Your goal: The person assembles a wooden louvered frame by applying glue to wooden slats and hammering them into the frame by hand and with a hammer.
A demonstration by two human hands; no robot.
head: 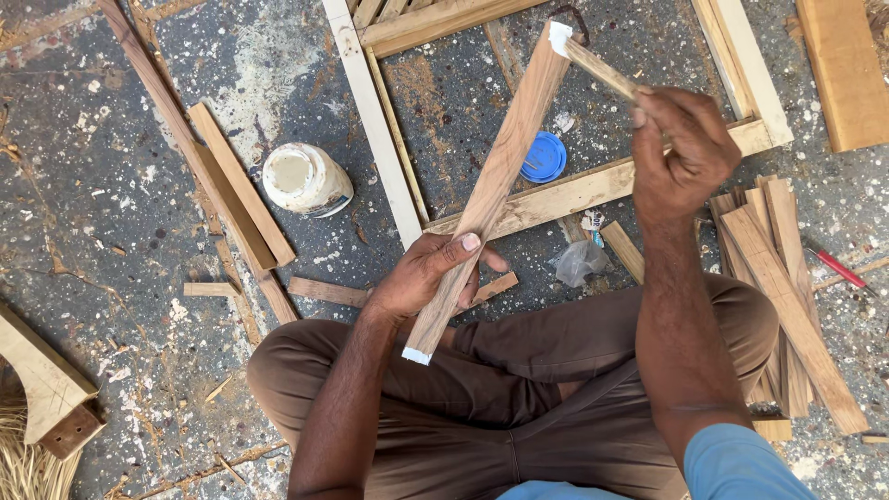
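while the person sat cross-legged on the speckled floor, the left hand gripped a long wooden slat near its lower end, fingers wrapped and clamped around it, thumb on the front face. the slat ran tilted from the lap up and away, with white glue on both ends. the right hand was closed around a thin wooden stick, fingers pinched tight on it, and the tip of the stick touched the glue-covered top end of the slat. an open white glue jar lay on the floor to the left, well apart from the hands, and its blue lid lay just beside the slat, partly hidden behind it. a pale wooden frame lay on the floor beyond the slat. a stack of short wood pieces rested beside the right knee, with a red-handled tool near it. loose strips of wood lay to the left of the jar, and a crumpled bit of plastic sat near the right forearm.
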